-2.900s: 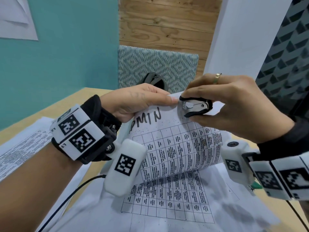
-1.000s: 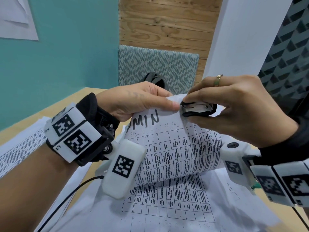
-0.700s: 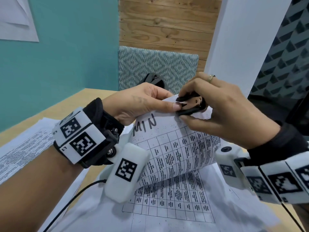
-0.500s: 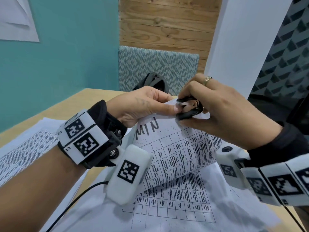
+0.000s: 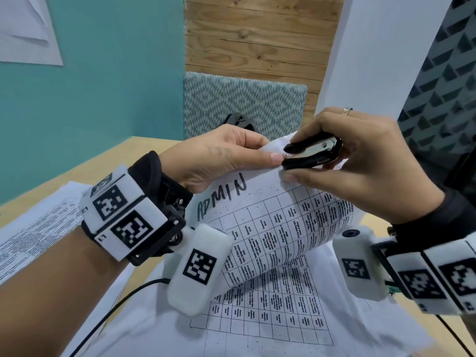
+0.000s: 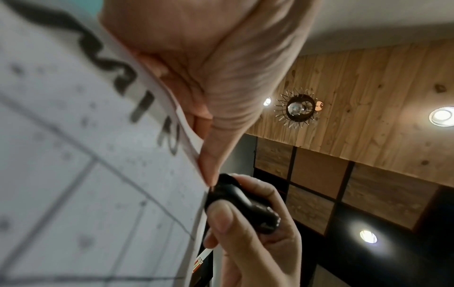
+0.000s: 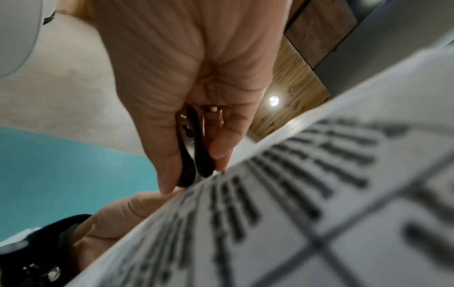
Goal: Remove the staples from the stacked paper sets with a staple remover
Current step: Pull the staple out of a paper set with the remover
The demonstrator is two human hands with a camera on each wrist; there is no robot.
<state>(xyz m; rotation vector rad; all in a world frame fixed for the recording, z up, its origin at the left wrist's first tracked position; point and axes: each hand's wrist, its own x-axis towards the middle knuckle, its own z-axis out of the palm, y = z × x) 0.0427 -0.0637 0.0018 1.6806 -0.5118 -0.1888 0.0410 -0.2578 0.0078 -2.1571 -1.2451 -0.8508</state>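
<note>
Right now I'm watching the left hand (image 5: 219,155) pinching the top edge of the stapled paper set (image 5: 278,228), thumb lying flat along the front and the other fingers curled behind, holding the sheet curled up off the stack of papers (image 5: 257,323) lying on the tabletop (image 5: 144,148). My right hand (image 5: 360,166) is gripping the black staple remover (image 5: 311,153) — index finger on top, thumb underneath — and its nose is sitting at the paper's upper edge, just beside the left thumb tip. In the left wrist view the remover (image 6: 240,203) is touching the sheet's edge (image 6: 98,174); the staple itself is too small for me to make out. From the right wrist view the two black arms (image 7: 194,155) are standing slightly apart between thumb and fingers. Handwritten "ADMIN" is showing above a printed grid.
</note>
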